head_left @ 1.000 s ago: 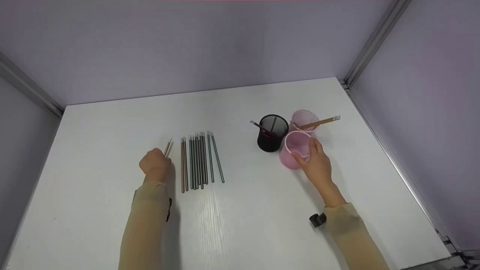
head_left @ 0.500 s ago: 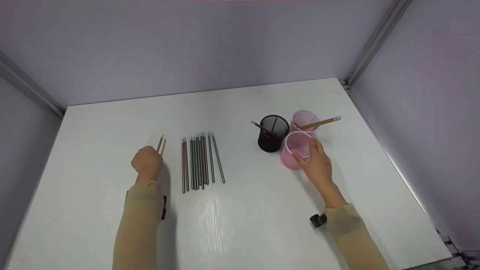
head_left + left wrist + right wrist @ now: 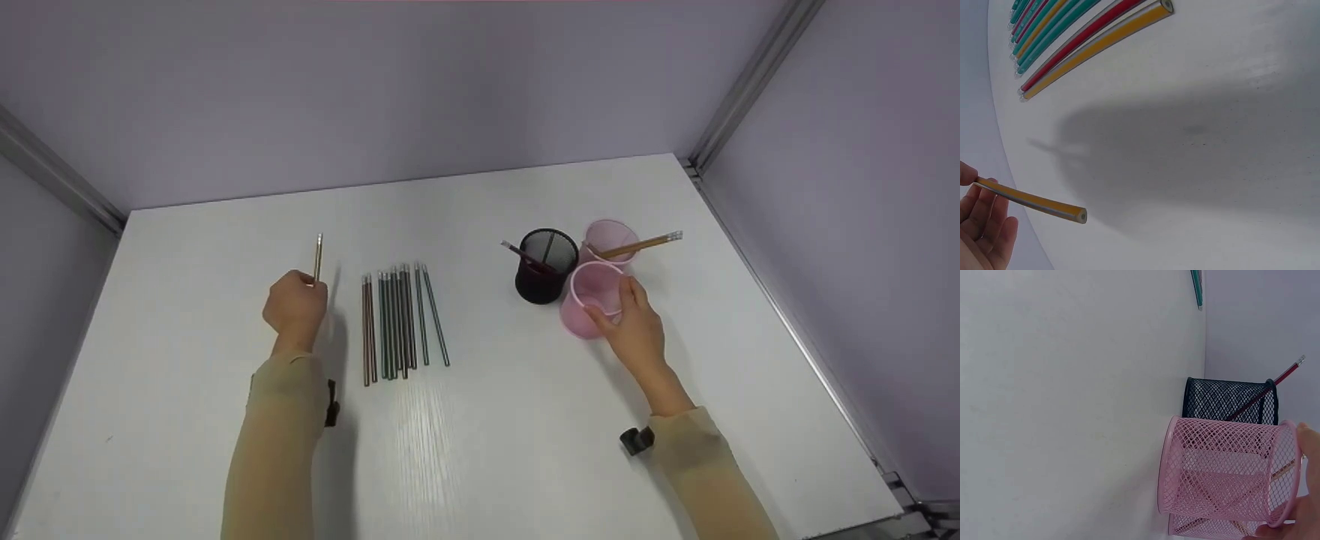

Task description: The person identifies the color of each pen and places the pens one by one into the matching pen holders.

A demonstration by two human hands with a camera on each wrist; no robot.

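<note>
My left hand [image 3: 295,309] holds one yellow pencil [image 3: 318,257] lifted off the white table, its end pointing away from me; the left wrist view shows that pencil [image 3: 1033,201] pinched in the fingers [image 3: 982,225]. A row of several pencils [image 3: 401,322] lies just right of that hand. My right hand [image 3: 636,327] grips the rim of the near pink mesh cup [image 3: 591,298], which is empty in the right wrist view [image 3: 1227,469]. Behind it stand a black mesh cup [image 3: 545,265] with a red pencil and a second pink cup [image 3: 609,238] with a yellow pencil.
The white table [image 3: 480,450] is boxed in by lilac walls with metal corner rails [image 3: 742,90]. Its right edge runs close to the cups.
My left hand has raised the pencil from the table and moved slightly left and away from me. The right hand and the cups have stayed still.
</note>
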